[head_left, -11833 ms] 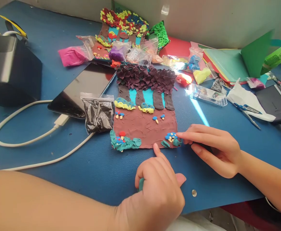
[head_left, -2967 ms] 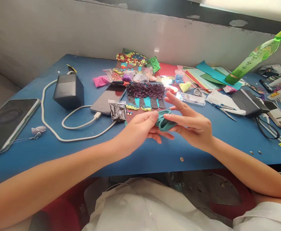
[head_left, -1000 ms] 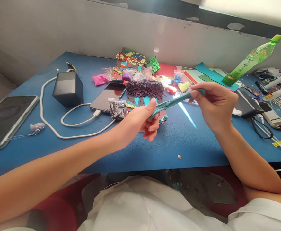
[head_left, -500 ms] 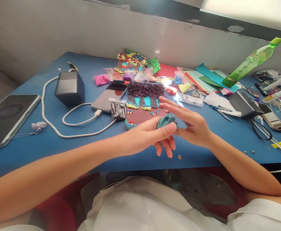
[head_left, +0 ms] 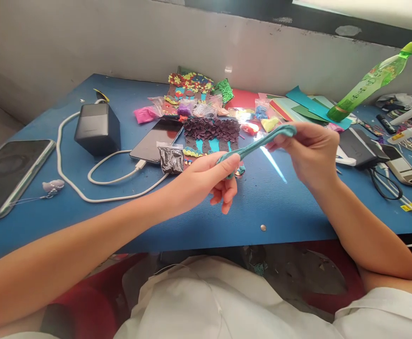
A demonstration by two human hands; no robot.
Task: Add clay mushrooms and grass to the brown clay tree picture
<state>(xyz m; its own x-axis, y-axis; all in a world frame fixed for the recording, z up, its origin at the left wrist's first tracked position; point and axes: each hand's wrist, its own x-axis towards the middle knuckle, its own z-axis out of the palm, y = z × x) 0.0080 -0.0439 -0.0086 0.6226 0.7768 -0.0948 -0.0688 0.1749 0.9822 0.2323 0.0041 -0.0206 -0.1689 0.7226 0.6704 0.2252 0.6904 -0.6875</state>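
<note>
A strand of teal clay [head_left: 262, 142] is stretched between my two hands above the blue table. Its left end is pinched under the thumb of my left hand [head_left: 209, 176], whose lower fingers curl below. My right hand [head_left: 308, 148] grips the other end, higher and to the right. Partly hidden behind my left hand lies a clay picture [head_left: 212, 129] with dark purple scalloped pieces, brown trunks and bright blue gaps. A small bag of black clay [head_left: 171, 158] is beside it.
A black charger block [head_left: 98, 129], a white cable [head_left: 60, 160] and phones lie left. Behind are a second clay picture [head_left: 189, 87] and bags of coloured clay. A green bottle [head_left: 371, 87], paper sheets and a power bank [head_left: 359, 146] are at the right.
The teal clay has gone from a crumpled lump to a long strand. My right hand has moved right and up, closing on one end, while my left hand has shifted slightly left.
</note>
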